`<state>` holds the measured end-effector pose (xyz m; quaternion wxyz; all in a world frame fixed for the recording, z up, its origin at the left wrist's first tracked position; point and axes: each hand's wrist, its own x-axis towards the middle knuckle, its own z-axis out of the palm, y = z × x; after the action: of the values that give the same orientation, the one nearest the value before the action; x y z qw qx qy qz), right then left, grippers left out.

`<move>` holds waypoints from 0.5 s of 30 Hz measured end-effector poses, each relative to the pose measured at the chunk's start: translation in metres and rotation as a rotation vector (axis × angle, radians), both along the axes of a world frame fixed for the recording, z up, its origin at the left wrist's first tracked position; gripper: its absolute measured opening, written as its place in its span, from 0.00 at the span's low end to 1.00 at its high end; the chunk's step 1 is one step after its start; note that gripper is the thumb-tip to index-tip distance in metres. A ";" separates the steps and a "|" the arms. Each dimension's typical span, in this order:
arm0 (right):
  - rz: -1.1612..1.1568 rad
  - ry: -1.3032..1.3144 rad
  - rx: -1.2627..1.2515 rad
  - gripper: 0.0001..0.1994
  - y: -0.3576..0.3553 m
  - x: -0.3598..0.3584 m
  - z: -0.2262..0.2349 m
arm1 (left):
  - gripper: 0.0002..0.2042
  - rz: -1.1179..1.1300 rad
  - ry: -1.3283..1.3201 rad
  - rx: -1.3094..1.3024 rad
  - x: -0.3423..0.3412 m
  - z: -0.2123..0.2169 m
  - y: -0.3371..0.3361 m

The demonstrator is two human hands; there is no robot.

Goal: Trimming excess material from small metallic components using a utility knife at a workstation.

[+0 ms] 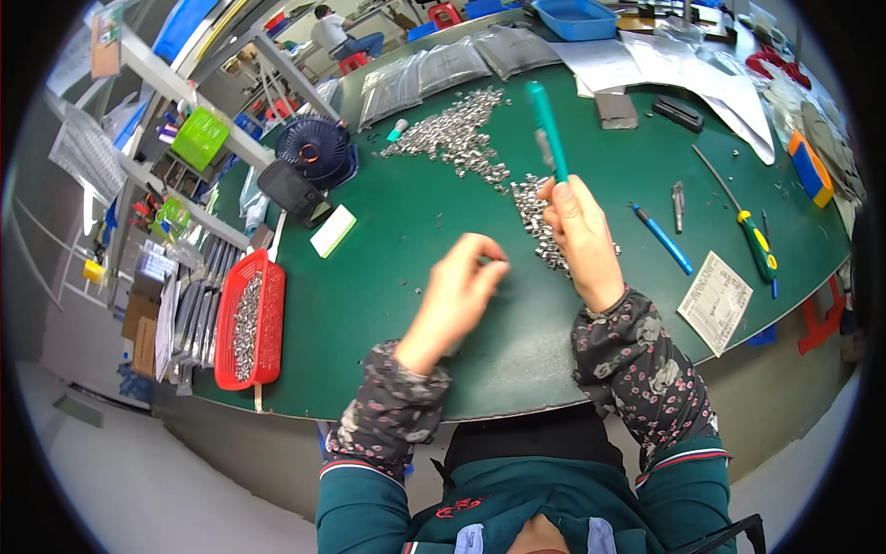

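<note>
My right hand [583,242] is raised over the table, its fingers wrapped round a slim teal-handled tool [546,125] that points up and away from me. A grey metallic part shows along the tool's side; its exact kind is unclear. My left hand [454,294] hovers to the left with thumb and fingers brought together; whatever is pinched there is too small to make out. Beneath and beside my right hand lies a small pile of silvery metal parts [533,210]. A larger heap of similar parts [452,134] spreads farther back.
A red basket [273,319] of metal parts stands at the left edge, near a dark blue fan [317,152]. Filled plastic bags [452,69] line the back. On the right lie a blue pen [663,240], a screwdriver [757,245] and a printed slip [716,303].
</note>
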<state>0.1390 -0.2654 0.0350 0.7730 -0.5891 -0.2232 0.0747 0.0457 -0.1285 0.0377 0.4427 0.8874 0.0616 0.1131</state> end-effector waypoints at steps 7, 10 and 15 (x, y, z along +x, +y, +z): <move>0.104 -0.417 -0.506 0.13 0.008 -0.017 -0.008 | 0.04 0.184 -0.339 -0.927 -0.045 -0.010 0.091; 0.172 -0.485 -0.543 0.15 0.009 -0.023 -0.014 | 0.05 0.150 -0.319 -1.120 -0.049 -0.034 0.099; 0.311 -0.565 -0.580 0.14 0.013 -0.028 -0.012 | 0.05 0.080 -0.243 -1.182 -0.051 -0.038 0.101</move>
<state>0.1108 -0.2523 0.0230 0.4635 -0.7387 -0.4819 0.0860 -0.0057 -0.0274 -0.0004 0.8600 0.4688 0.0961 0.1770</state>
